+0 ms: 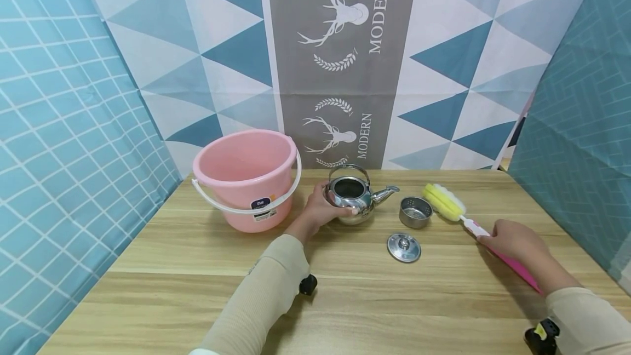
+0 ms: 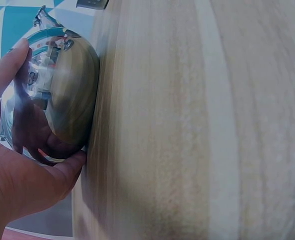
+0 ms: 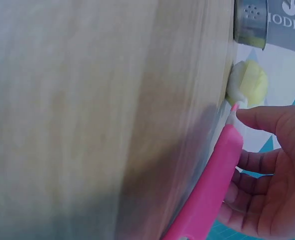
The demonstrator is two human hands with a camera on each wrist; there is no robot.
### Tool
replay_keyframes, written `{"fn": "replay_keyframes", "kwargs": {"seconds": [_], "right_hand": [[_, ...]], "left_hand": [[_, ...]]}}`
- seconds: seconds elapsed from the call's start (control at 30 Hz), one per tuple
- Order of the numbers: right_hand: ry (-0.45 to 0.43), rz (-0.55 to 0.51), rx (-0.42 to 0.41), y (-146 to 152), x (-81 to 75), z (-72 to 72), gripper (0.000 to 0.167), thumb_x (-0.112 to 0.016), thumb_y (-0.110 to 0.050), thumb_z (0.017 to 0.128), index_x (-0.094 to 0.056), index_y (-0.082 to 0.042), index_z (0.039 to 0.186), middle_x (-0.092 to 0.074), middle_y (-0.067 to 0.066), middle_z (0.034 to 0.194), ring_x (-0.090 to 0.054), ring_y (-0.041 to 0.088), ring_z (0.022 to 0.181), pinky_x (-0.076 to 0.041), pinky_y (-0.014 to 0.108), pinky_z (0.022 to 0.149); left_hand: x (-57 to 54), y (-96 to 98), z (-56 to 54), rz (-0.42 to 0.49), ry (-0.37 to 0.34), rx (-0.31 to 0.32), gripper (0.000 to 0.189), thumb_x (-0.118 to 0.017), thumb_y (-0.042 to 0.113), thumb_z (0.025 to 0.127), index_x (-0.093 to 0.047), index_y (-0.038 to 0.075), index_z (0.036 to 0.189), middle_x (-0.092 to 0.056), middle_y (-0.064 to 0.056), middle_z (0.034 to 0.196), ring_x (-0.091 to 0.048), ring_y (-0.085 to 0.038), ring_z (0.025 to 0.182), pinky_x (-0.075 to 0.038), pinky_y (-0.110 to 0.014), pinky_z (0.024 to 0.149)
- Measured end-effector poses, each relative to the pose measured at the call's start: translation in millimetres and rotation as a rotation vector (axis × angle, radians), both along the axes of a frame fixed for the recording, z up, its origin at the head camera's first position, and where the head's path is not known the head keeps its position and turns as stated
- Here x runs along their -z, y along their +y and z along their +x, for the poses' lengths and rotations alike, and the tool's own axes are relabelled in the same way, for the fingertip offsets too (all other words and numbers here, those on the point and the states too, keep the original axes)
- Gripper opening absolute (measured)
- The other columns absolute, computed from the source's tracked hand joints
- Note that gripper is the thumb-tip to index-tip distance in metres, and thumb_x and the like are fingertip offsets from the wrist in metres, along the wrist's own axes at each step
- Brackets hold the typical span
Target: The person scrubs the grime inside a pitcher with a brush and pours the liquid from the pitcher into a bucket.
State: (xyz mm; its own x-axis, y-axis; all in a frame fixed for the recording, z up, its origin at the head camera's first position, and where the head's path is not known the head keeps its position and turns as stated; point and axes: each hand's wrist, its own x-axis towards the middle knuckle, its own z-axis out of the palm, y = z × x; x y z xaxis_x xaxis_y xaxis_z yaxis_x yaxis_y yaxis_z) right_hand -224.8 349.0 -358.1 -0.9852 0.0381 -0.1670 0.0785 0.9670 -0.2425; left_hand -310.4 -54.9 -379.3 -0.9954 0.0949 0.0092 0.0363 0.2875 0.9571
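A shiny steel teapot [image 1: 351,196] stands lidless on the table, its spout pointing right and its hoop handle up. My left hand [image 1: 326,207] grips its left side, thumb and fingers spread round the belly; the left wrist view shows the curved metal [image 2: 62,95] between them. On the right, my right hand [image 1: 512,242] holds a sponge brush by its long pink-and-white handle [image 3: 207,190], thumb near the white neck and fingers curled at the far side. The brush's yellow and white sponge head [image 1: 445,202] lies toward the back of the table.
Between the hands sit a perforated steel strainer cup [image 1: 415,213] and, nearer me, a round steel lid [image 1: 403,247] with a knob. A pink bucket [image 1: 246,179] with a white handle stands left of the teapot. Patterned sheets [image 1: 340,70] wall in the wooden table [image 1: 365,300].
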Motion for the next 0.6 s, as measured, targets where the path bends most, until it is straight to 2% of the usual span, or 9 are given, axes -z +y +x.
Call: {"fn": "replay_keyframes", "kwargs": {"seconds": [0.3,0.47,0.6], "right_hand": [[0.167,0.111,0.024,-14,-5.6,4.3,0.055,-0.069,-0.034,0.086,-0.051,0.016,0.097,-0.050,0.026,0.081,-0.051,0.040,0.073,-0.046,0.048,0.052],[0.240,0.064,0.017,-30,-9.5,6.9,0.056,-0.067,-0.035,0.088,-0.052,0.016,0.103,-0.052,0.027,0.086,-0.052,0.037,0.075,-0.047,0.046,0.054],[0.279,-0.021,-0.014,-47,-13.8,8.6,0.048,-0.065,-0.030,0.090,-0.054,0.015,0.105,-0.056,0.024,0.088,-0.054,0.033,0.076,-0.048,0.046,0.060]], "left_hand": [[-0.3,0.3,0.5,-0.001,0.008,-0.003,0.107,-0.095,0.020,0.059,-0.033,0.012,0.146,-0.045,-0.013,0.138,-0.042,-0.028,0.126,-0.033,-0.040,0.109],[-1.3,1.3,1.0,-0.006,0.002,-0.008,0.106,-0.094,0.019,0.060,-0.032,0.012,0.146,-0.044,-0.014,0.139,-0.041,-0.028,0.126,-0.033,-0.040,0.108],[-3.1,1.5,2.0,0.002,-0.009,-0.008,0.106,-0.095,0.018,0.060,-0.033,0.013,0.145,-0.044,-0.014,0.139,-0.041,-0.028,0.127,-0.032,-0.040,0.109]]}}
